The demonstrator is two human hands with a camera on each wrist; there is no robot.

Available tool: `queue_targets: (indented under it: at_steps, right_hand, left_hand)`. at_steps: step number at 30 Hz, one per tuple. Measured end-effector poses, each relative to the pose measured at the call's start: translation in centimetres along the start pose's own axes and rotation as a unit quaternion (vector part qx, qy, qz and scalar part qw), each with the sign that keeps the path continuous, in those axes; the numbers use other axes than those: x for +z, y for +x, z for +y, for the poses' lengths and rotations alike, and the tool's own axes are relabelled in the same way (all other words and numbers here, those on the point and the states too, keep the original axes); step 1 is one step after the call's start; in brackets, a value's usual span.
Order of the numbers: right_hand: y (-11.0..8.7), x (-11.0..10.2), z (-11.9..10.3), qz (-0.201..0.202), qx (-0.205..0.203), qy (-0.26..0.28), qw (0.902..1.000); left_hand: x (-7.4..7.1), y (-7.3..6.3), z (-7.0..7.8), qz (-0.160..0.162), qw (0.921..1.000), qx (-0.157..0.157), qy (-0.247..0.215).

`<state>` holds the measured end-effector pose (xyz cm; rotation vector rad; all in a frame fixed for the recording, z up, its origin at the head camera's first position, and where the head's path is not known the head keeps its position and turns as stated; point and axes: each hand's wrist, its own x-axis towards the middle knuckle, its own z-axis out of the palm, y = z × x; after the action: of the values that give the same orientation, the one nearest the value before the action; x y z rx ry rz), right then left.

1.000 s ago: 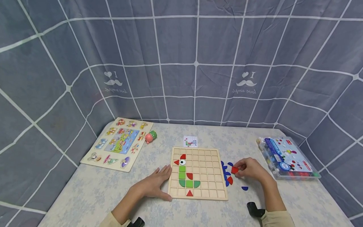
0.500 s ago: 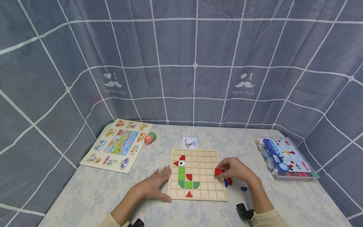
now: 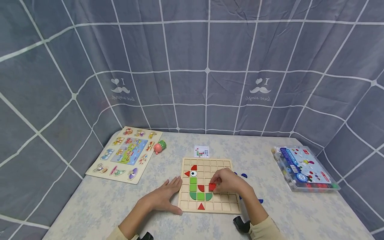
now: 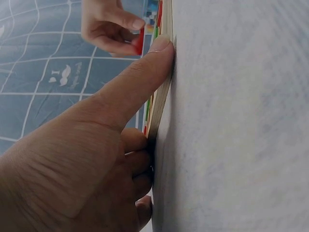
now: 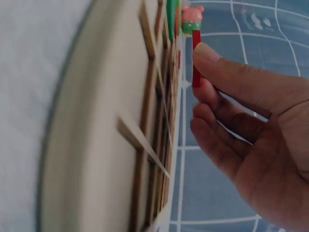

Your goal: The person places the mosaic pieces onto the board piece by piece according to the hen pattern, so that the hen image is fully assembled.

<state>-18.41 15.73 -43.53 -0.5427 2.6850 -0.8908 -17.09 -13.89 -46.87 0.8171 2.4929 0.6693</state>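
A wooden grid board lies at the middle of the table, with green, red and white-eyed pieces set in its left part. My right hand pinches a red square tile over the board, right of a red quarter-round piece. In the right wrist view the tile is edge-on between thumb and fingertip, apart from the board. My left hand rests at the board's left edge, fingers extended; its thumb touches the board's side. Several blue pieces lie right of the board, partly hidden by my right arm.
A small pattern card lies behind the board. At the left are a picture puzzle board and a pink and green toy. A clear plastic box of coloured parts stands at the right.
My right hand has carried the red square tile leftward from the loose pieces beside the board to above its middle. The left hand stays at the board's edge.
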Motion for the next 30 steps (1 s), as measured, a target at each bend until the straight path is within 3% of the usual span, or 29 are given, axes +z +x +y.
queue_targets:
  at_steps: [13, 30]
  right_hand:
    - [0.6, 1.4, -0.4, -0.015, 0.004, -0.010, 0.9998]
    - [0.6, 1.5, -0.2, -0.014, 0.003, -0.009, 0.9999]
  left_hand:
    - [0.0, 0.0, 0.1, 0.001, 1.0000, 0.000, -0.008]
    - [0.1, 0.1, 0.0, 0.002, 1.0000, -0.003, -0.001]
